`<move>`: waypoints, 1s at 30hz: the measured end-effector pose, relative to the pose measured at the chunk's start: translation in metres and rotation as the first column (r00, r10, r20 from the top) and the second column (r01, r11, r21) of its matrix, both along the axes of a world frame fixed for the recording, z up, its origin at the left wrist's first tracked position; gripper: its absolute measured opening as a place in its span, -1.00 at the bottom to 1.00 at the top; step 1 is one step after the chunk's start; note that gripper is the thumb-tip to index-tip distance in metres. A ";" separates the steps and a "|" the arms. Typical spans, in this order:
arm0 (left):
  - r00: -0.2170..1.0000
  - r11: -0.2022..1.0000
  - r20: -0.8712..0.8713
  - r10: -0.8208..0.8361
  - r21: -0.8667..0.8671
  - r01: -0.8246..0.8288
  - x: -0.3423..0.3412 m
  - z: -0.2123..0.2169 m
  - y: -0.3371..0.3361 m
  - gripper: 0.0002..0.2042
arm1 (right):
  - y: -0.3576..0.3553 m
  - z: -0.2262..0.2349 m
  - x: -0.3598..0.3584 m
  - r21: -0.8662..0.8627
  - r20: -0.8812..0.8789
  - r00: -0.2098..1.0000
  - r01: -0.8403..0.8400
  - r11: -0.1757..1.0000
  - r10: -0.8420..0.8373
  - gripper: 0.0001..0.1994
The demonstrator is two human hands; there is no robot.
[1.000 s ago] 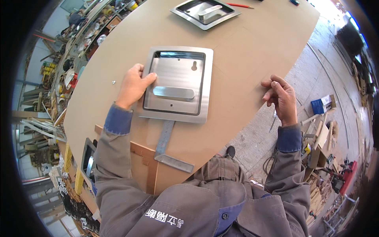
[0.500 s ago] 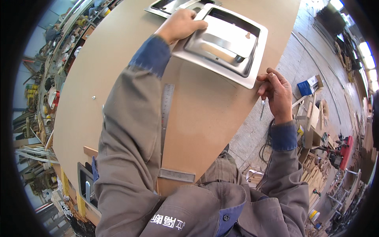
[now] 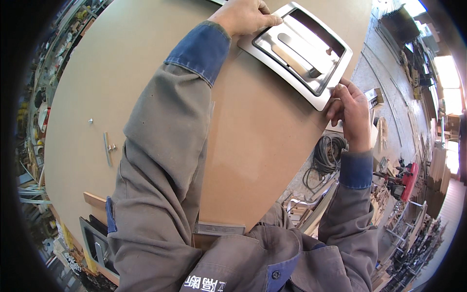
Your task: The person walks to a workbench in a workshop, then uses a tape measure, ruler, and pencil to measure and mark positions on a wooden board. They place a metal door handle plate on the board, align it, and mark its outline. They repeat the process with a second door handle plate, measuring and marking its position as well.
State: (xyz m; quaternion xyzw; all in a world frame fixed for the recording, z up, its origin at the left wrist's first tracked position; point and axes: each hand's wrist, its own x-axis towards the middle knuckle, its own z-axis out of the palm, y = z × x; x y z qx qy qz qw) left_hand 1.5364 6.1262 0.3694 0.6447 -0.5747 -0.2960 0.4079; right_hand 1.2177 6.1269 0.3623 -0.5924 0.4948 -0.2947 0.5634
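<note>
A shiny stainless-steel recessed panel (image 3: 304, 41), with a rounded rectangular rim, a dark inner border and an oblong raised part, is held tilted over a large brown board (image 3: 253, 160). My left hand (image 3: 243, 17) grips its left rim, thumb on top; the other fingers are partly hidden. My right hand (image 3: 351, 109) pinches the lower right corner, its thumb against the rim and its fingers curled. Below lies a steel square, its stock (image 3: 220, 228) near my body and its blade mostly hidden by my left sleeve.
A small screw (image 3: 90, 120) and a short metal rod (image 3: 107, 148) lie on the board's left. A wood strip (image 3: 95, 199) and a dark-framed fixture (image 3: 97, 243) are at lower left. Right of the board, coiled cable (image 3: 331, 153) and a red tool (image 3: 411, 182) lie among timber.
The panel has moved right and turned slightly clockwise, with my left hand following it. My right thumb now presses its corner. The view has shifted, showing more loose hardware at the left.
</note>
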 end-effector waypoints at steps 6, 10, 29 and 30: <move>0.991 0.995 0.131 0.017 -0.098 -0.004 0.003 -0.012 -0.003 -0.64 | -0.008 0.002 0.003 -0.033 -0.064 0.998 -0.022 0.999 0.020 -0.58; 0.986 0.989 0.166 0.021 -0.148 0.004 0.005 -0.016 -0.004 -0.65 | -0.008 0.002 0.005 -0.046 -0.060 0.998 -0.007 0.999 0.004 -0.50; 0.999 0.995 -0.022 -0.046 -0.093 0.043 0.002 -0.032 -0.004 -0.72 | 0.002 -0.006 0.000 -0.154 -0.042 0.999 0.003 0.988 -0.009 -0.51; 0.999 0.994 0.014 -0.038 -0.106 0.040 0.002 -0.031 -0.004 -0.72 | 0.002 -0.006 0.000 -0.154 -0.034 0.999 0.005 0.988 -0.010 -0.51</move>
